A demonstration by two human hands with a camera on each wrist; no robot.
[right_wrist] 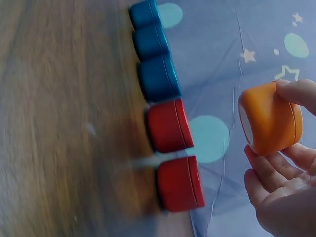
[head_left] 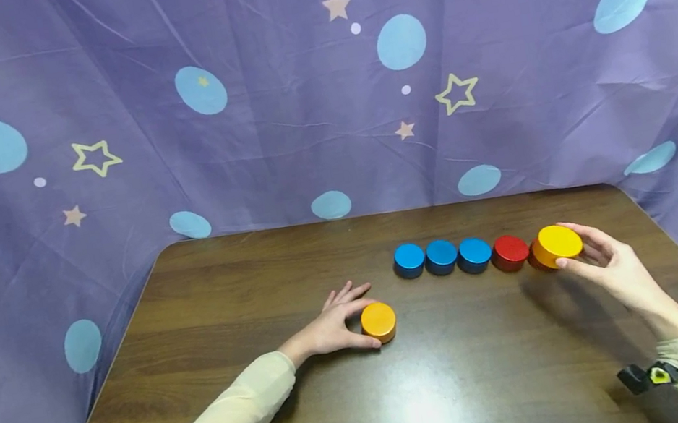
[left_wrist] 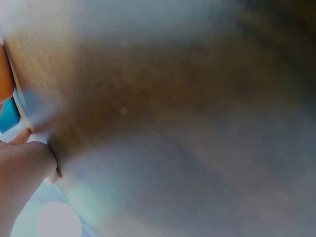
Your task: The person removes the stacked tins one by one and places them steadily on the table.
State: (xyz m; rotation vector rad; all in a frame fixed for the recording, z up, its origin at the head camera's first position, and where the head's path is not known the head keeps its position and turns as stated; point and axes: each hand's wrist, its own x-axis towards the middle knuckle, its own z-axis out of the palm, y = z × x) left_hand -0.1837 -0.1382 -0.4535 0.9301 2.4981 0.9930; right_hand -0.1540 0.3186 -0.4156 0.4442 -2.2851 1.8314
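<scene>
My right hand [head_left: 613,265] holds a yellow round tin [head_left: 557,244] between thumb and fingers, raised off the table; it looks orange in the right wrist view [right_wrist: 271,118]. Below and behind it sits a red tin [right_wrist: 178,185], mostly covered in the head view. Farther left, my left hand [head_left: 333,329] has its thumb and index finger around an orange round tin [head_left: 378,322] standing on the table, the other fingers spread out. In the left wrist view, only part of that hand [left_wrist: 24,170] and the orange tin's edge [left_wrist: 5,76] show.
Several blue tins, among them a middle one [head_left: 441,256], continue in a row leftward from another red tin [head_left: 509,252]. All stand on a brown wooden table [head_left: 224,280]. A purple patterned cloth [head_left: 298,115] hangs behind it.
</scene>
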